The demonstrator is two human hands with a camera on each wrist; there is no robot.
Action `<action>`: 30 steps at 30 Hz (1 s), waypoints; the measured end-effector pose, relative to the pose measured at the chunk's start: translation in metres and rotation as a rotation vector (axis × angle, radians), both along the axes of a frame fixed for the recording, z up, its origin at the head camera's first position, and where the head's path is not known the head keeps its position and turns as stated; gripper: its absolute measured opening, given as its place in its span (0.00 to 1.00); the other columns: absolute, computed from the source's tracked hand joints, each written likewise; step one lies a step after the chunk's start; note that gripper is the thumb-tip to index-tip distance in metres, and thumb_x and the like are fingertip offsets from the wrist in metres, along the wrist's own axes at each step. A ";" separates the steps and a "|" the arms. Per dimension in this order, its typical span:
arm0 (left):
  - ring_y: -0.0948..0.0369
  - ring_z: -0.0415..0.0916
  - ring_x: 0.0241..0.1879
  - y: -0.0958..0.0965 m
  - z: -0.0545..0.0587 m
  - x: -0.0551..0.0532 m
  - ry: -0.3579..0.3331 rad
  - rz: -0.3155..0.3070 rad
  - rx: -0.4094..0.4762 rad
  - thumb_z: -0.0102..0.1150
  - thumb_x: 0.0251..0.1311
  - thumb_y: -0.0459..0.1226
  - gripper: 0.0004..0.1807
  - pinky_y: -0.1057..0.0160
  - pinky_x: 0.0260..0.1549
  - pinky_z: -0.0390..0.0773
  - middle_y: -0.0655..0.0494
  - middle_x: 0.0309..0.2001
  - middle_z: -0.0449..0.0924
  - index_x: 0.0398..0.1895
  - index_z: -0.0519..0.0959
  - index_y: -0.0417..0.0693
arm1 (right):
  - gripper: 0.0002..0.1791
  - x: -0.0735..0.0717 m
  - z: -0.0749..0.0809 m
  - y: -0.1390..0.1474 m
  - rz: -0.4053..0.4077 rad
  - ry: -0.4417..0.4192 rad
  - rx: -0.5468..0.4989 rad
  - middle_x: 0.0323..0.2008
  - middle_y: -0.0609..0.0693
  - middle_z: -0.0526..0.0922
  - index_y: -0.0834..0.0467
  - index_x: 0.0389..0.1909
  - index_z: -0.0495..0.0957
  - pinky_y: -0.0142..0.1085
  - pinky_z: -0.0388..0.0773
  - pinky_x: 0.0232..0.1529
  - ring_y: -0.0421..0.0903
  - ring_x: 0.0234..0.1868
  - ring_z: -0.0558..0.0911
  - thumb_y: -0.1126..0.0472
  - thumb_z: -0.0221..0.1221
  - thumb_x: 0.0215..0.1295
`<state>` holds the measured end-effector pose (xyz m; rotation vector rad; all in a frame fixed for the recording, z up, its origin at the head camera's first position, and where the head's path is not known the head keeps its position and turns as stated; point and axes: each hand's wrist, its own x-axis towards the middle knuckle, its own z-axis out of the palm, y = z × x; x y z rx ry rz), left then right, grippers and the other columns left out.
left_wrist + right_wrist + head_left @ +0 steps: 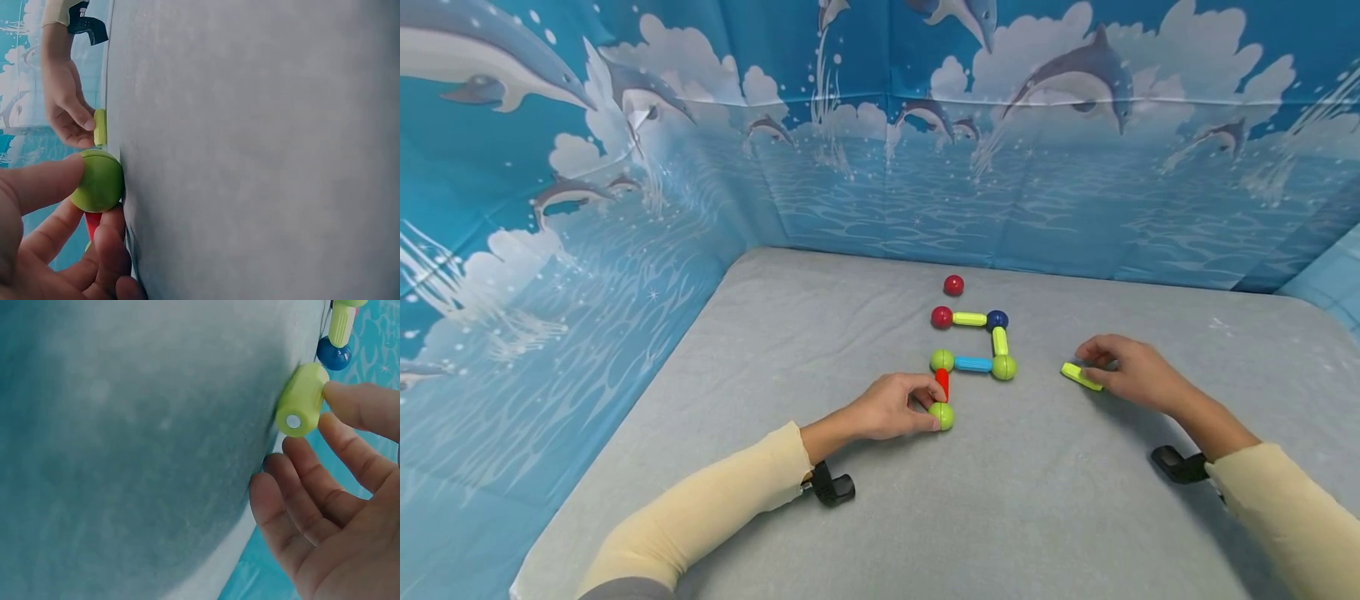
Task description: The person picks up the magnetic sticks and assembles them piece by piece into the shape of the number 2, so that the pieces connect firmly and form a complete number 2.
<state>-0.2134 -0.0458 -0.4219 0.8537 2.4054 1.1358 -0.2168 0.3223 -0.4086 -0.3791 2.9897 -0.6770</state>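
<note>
My left hand (889, 407) pinches a green ball (943, 417) at the near end of a magnetic stick-and-ball chain. In the left wrist view the thumb presses one side of this green ball (100, 181), with fingers curled around the other. A red stick (942, 384) joins it to another green ball (942, 360). On the right, my right hand (1133, 373) holds a loose yellow-green magnetic stick (1079, 377) by its end, between thumb and index finger. The right wrist view shows the stick's (302, 403) round metal tip, close over the cloth; the other fingers are spread loosely below.
From the second green ball, a blue stick (973, 364) runs to a green corner ball (1003, 367). Yellow-green sticks link on through a dark blue ball (997, 320) to a red ball (942, 317). A separate red ball (953, 285) lies behind, before the dolphin-print curtain (880, 192).
</note>
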 end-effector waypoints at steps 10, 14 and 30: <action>0.64 0.79 0.42 0.001 0.000 0.000 -0.025 0.010 0.006 0.69 0.57 0.33 0.11 0.73 0.37 0.77 0.53 0.41 0.84 0.43 0.82 0.50 | 0.17 0.003 -0.004 -0.002 0.009 -0.041 0.013 0.40 0.57 0.84 0.63 0.47 0.80 0.37 0.75 0.32 0.46 0.37 0.80 0.59 0.67 0.61; 0.64 0.75 0.38 0.003 0.002 0.001 -0.045 0.021 -0.006 0.71 0.55 0.34 0.14 0.72 0.35 0.74 0.54 0.41 0.82 0.44 0.80 0.51 | 0.15 0.004 -0.006 -0.001 0.019 -0.051 0.010 0.39 0.55 0.85 0.62 0.46 0.81 0.38 0.76 0.34 0.44 0.37 0.80 0.61 0.67 0.60; 0.64 0.77 0.40 0.004 0.003 0.006 -0.042 0.081 -0.022 0.73 0.53 0.34 0.14 0.70 0.37 0.75 0.56 0.40 0.83 0.42 0.81 0.54 | 0.11 0.024 0.001 -0.012 0.076 0.012 0.022 0.36 0.47 0.84 0.56 0.44 0.82 0.33 0.75 0.33 0.36 0.34 0.77 0.63 0.67 0.60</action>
